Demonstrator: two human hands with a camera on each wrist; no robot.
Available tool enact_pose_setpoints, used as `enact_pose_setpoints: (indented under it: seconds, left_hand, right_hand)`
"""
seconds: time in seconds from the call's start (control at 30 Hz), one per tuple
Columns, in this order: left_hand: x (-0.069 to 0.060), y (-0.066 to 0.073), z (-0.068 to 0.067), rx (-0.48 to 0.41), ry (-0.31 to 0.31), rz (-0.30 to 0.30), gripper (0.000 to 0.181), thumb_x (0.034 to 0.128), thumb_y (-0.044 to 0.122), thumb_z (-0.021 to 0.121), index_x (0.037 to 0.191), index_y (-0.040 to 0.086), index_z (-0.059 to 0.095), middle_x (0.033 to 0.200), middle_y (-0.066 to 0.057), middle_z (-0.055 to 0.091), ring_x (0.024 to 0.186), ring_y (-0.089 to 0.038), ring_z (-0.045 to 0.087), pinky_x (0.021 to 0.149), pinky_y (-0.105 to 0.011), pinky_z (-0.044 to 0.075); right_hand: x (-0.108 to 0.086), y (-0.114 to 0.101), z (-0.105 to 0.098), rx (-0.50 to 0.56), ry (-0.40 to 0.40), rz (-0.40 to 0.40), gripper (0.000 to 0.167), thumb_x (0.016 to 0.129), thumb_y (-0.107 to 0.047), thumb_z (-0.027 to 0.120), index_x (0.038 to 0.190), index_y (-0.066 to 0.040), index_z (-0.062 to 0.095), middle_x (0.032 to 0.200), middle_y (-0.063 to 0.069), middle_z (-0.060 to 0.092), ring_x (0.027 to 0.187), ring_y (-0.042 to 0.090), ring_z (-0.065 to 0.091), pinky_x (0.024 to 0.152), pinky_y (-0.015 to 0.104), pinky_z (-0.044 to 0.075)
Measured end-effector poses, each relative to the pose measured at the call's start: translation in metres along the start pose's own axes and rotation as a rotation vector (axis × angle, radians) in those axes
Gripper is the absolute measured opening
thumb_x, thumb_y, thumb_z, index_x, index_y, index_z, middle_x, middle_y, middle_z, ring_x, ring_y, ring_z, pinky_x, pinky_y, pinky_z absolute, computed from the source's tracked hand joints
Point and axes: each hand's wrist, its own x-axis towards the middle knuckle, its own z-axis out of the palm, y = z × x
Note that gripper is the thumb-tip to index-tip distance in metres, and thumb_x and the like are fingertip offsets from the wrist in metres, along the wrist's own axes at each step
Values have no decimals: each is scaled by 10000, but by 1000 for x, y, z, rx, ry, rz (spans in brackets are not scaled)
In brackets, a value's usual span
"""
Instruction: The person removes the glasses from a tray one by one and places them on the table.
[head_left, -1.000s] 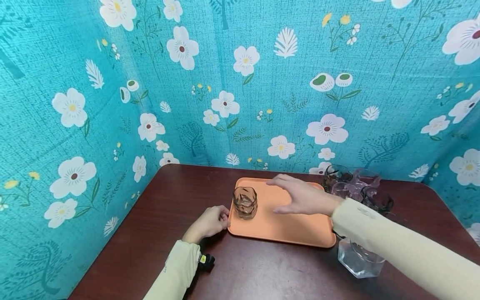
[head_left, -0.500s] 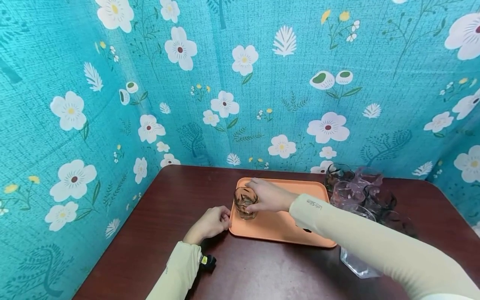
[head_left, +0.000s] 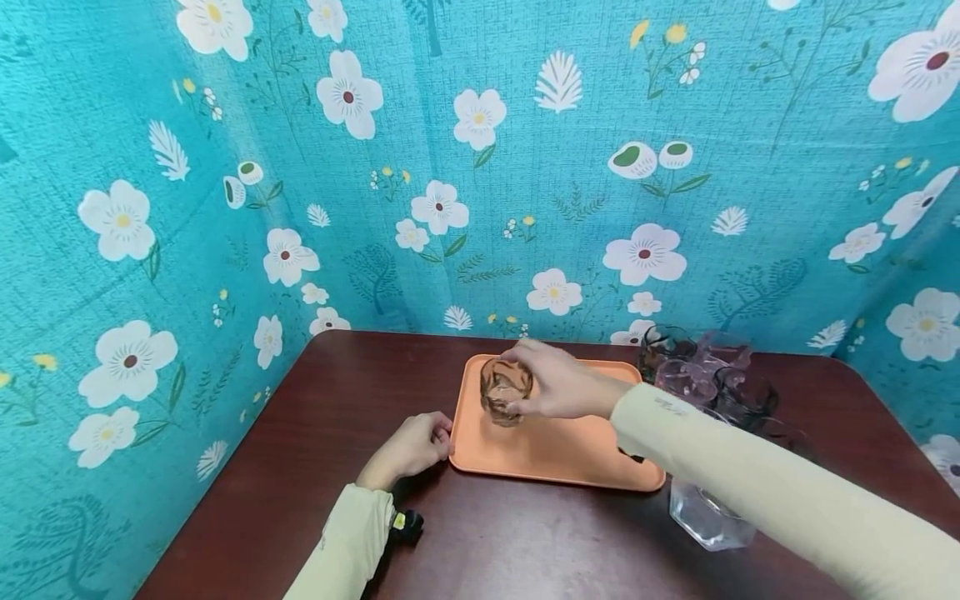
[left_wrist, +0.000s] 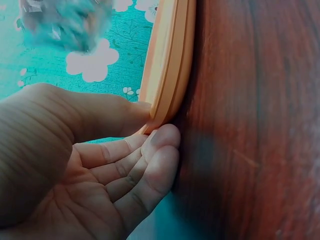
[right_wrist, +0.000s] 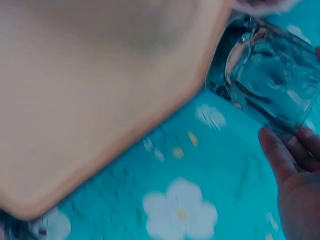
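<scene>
My right hand (head_left: pixel 558 379) grips a brown-tinted glass tumbler (head_left: pixel 506 392) above the left part of the orange tray (head_left: pixel 555 458). In the right wrist view the rippled glass (right_wrist: pixel 272 75) stands out against the cloth, with fingertips (right_wrist: pixel 272 147) on its side. At the tray's left edge, my left hand (head_left: pixel 411 450) pinches the rim. The left wrist view has the thumb (left_wrist: pixel 112 112) on the upper side of the tray rim (left_wrist: pixel 172 70) and the other fingers curled against its underside.
Right of the tray stand several glasses, including a dark one (head_left: pixel 663 354), a purple one (head_left: pixel 720 362) and another dark one (head_left: pixel 746 396). A clear faceted glass (head_left: pixel 708 517) is partly behind the right sleeve (head_left: pixel 735 467). Flowered cloth (head_left: pixel 555 208) rises behind the dark wooden table (head_left: pixel 360 375).
My right hand reached left across the tray, took hold of the brown glass and lifted it, shifting it slightly right and tilting it. My left hand stays at the tray rim.
</scene>
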Motion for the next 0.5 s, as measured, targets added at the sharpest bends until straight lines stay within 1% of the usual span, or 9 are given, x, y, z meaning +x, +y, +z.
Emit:
enact_pose_setpoints:
  seconds: [0.07, 0.13, 0.2, 0.27, 0.33, 0.4, 0.43, 0.5]
  left_hand:
    - [0, 0, 0, -11, -6, 7, 162, 837, 40, 628, 992, 6, 597, 752, 8, 566, 643, -119, 531, 608, -277, 445]
    - [-1, 0, 0, -20, -12, 2, 165, 842, 43, 628, 1000, 9, 595, 755, 8, 565, 646, -122, 531, 610, -275, 442]
    - [-2, -1, 0, -19, -8, 3, 164, 836, 36, 625, 996, 12, 597, 746, 8, 565, 640, -124, 531, 606, -277, 442]
    - [-3, -2, -1, -12, 0, 3, 161, 831, 34, 625, 989, 19, 600, 733, 14, 566, 632, -124, 533, 603, -275, 440]
    - [-4, -2, -1, -5, 8, 9, 160, 826, 37, 631, 983, 23, 603, 723, 20, 568, 626, -124, 537, 603, -274, 440]
    - [-3, -2, -1, -5, 12, 21, 163, 825, 42, 637, 983, 22, 604, 720, 23, 570, 626, -126, 539, 606, -279, 442]
    - [-3, -2, 0, -4, 13, 25, 164, 826, 49, 641, 984, 24, 605, 721, 25, 570, 627, -125, 539, 609, -280, 442]
    - [-2, -2, 1, -8, 8, 29, 165, 833, 57, 642, 992, 28, 606, 728, 25, 571, 630, -127, 537, 608, -285, 443]
  right_hand:
    - [-15, 0, -18, 15, 43, 7, 652, 771, -424, 737, 1286, -85, 523, 1157, 31, 531, 1004, 170, 546, 801, 375, 471]
    - [-34, -1, -37, 37, 75, 15, 627, 768, -435, 740, 1268, -111, 540, 1116, 0, 538, 956, 143, 558, 763, 359, 481]
    - [-55, -3, -56, 33, 99, 16, 609, 777, -456, 729, 1267, -145, 546, 1096, -33, 538, 918, 115, 558, 731, 347, 481]
    - [-76, -4, -73, 5, 123, 3, 593, 783, -457, 724, 1264, -158, 550, 1093, -52, 538, 904, 98, 552, 715, 346, 482]
    - [-98, -5, -88, -48, 156, -15, 592, 782, -451, 729, 1275, -180, 545, 1102, -79, 533, 900, 74, 545, 697, 327, 480]
    - [-120, -7, -101, -103, 196, -30, 584, 766, -409, 757, 1266, -187, 552, 1113, -89, 534, 904, 59, 537, 692, 307, 477]
    - [-131, -8, -107, -134, 215, -31, 591, 754, -387, 774, 1265, -186, 552, 1125, -98, 533, 917, 50, 535, 700, 286, 474]
    - [-158, -11, -118, -189, 261, 3, 627, 713, -342, 816, 1264, -191, 558, 1150, -110, 530, 921, 36, 530, 715, 228, 444]
